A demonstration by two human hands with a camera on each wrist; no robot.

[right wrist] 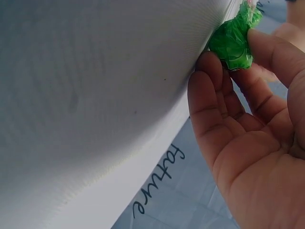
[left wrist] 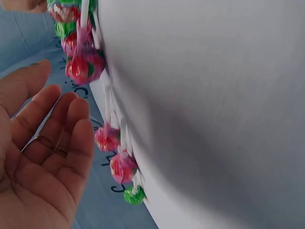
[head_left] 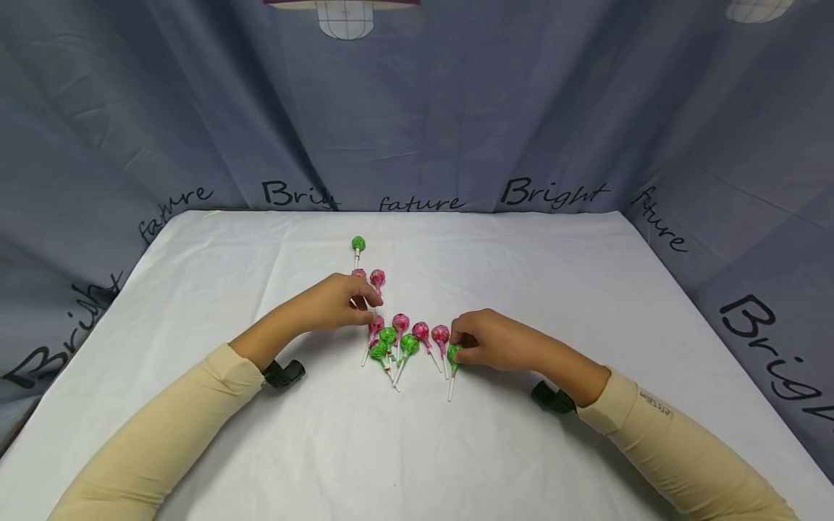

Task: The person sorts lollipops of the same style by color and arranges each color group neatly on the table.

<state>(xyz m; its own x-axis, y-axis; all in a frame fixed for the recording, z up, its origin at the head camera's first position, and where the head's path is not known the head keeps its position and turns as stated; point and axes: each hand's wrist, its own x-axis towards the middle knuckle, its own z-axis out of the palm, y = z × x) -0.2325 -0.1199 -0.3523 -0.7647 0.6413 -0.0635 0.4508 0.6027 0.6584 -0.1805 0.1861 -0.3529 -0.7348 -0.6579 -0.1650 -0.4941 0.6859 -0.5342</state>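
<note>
My left hand (head_left: 337, 302) hovers beside the pink lollipops with its fingers loosely bent; in the left wrist view nothing lies between thumb and fingers. Nearest to it is a pink lollipop (left wrist: 86, 67). A green lollipop (right wrist: 232, 44) is pinched by its wrapped head between thumb and fingers of my right hand (head_left: 495, 339), its white stick pointing toward me. Left of that hand lie pink lollipops (head_left: 440, 333) and green lollipops (head_left: 409, 344) in a loose cluster. Beyond the left hand are two more pink lollipops (head_left: 377, 277) and one green lollipop (head_left: 358, 244).
A white cloth covers the table (head_left: 417, 456). Grey-blue curtains (head_left: 443, 108) with printed lettering hang behind and at both sides. Each wrist carries a black camera mount (head_left: 284, 374).
</note>
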